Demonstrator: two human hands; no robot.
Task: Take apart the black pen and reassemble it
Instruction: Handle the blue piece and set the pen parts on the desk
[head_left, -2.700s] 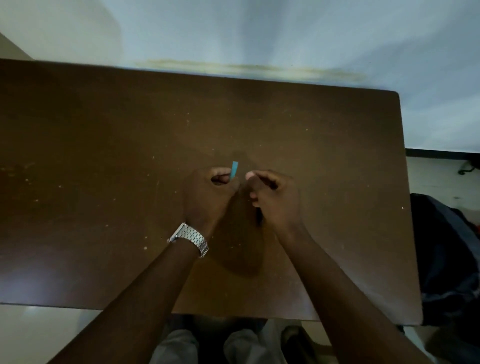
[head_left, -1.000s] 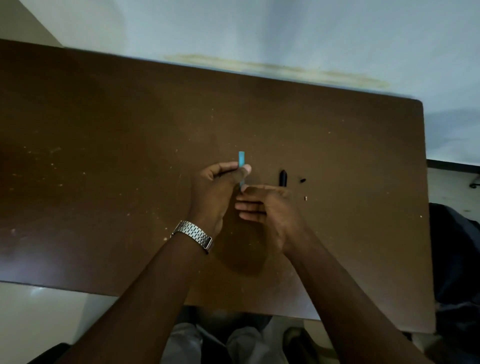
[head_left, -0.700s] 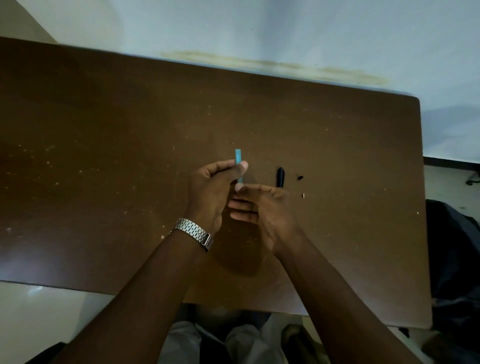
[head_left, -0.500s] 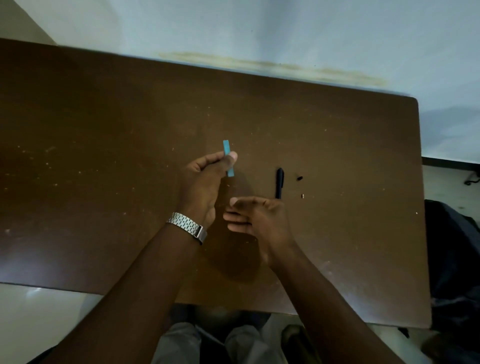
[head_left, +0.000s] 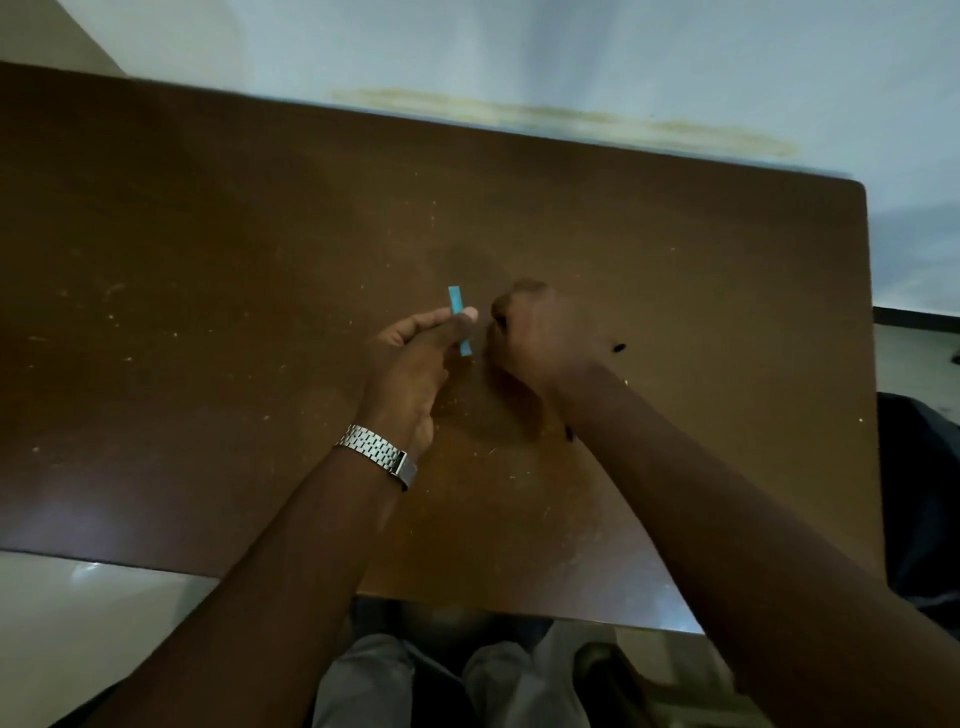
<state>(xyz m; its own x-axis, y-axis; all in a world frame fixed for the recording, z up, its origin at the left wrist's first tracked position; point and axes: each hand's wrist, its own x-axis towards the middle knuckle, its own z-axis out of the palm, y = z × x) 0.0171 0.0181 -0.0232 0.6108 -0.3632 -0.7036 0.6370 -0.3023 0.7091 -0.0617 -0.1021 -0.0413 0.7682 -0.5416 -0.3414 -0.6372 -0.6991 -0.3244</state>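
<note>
Pinching the slim blue plastic pen piece (head_left: 459, 319) upright, the left hand (head_left: 415, 364) holds steady while the fisted right hand (head_left: 540, 338), contents hidden, crowds the tiny black pen part (head_left: 618, 347) just right of it, risking a nudge off the brown wooden table (head_left: 208, 260).

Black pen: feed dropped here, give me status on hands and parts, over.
Left hand pinches blue strip. Right hand fisted on table, contents hidden. Small black piece loose beside it.

Brown wooden table (head_left: 208, 312) had a scuffed, speckled top. One small black piece (head_left: 618, 347) lay on it, with a tiny pale bit (head_left: 626, 383) nearby.
</note>
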